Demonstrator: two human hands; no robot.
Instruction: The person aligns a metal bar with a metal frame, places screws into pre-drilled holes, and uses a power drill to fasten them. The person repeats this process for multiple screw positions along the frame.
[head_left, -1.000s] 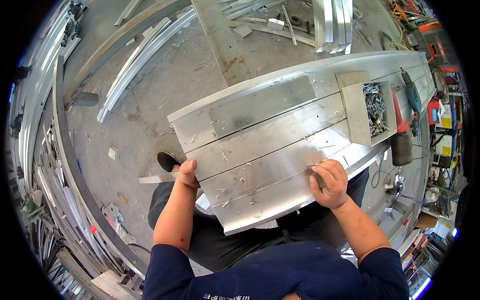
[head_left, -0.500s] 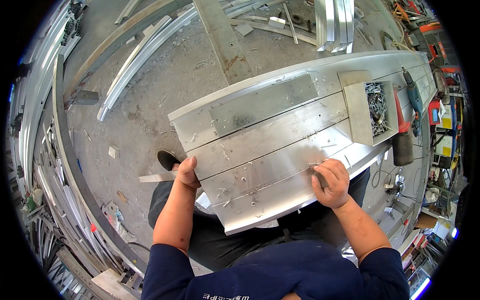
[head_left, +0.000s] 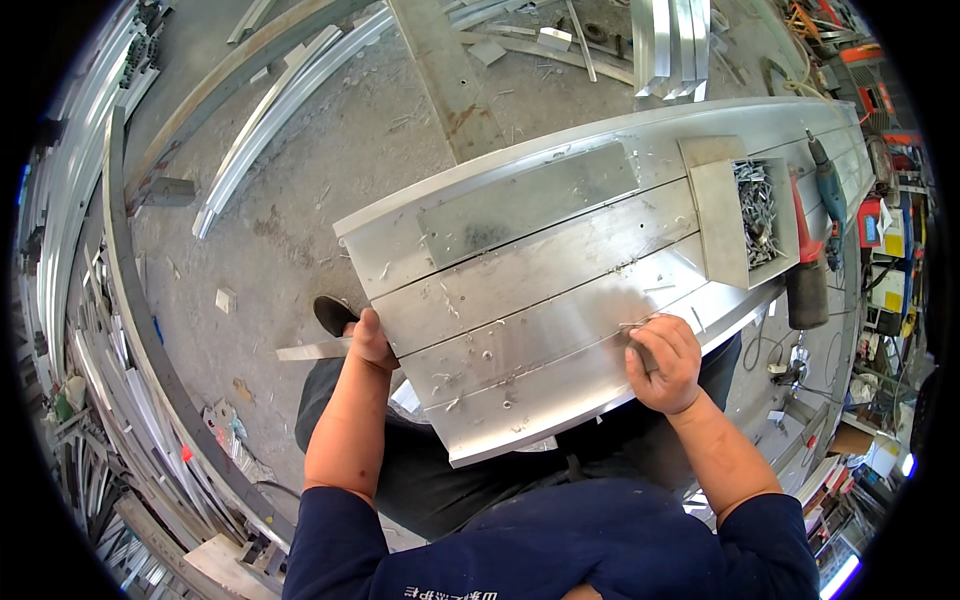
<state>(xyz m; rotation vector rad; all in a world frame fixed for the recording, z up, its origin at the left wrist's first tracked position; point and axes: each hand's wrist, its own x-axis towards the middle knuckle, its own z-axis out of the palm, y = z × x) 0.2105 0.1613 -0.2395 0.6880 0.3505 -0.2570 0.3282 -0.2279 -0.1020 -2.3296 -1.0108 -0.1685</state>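
A long panel of joined aluminium planks (head_left: 540,270) lies across in front of me, with metal shavings scattered on it. At its left end my left hand (head_left: 371,340) is closed, thumb up, round a flat metal strip (head_left: 315,350) that sticks out to the left. Its other fingers are mostly hidden. My right hand (head_left: 665,362) rests low over the near planks, fingers curled in a pinch. A thin rivet (head_left: 632,323) shows at its fingertips. Up and right of this hand, a metal box (head_left: 708,225) full of loose rivets (head_left: 757,210) stands on the panel.
A teal power drill (head_left: 827,185) and a red-handled tool with a dark cylinder (head_left: 806,295) lie right of the box. A flat grey plate (head_left: 525,205) lies on the far planks. Aluminium profiles (head_left: 270,125) lie on the floor to the left; tools crowd the right side.
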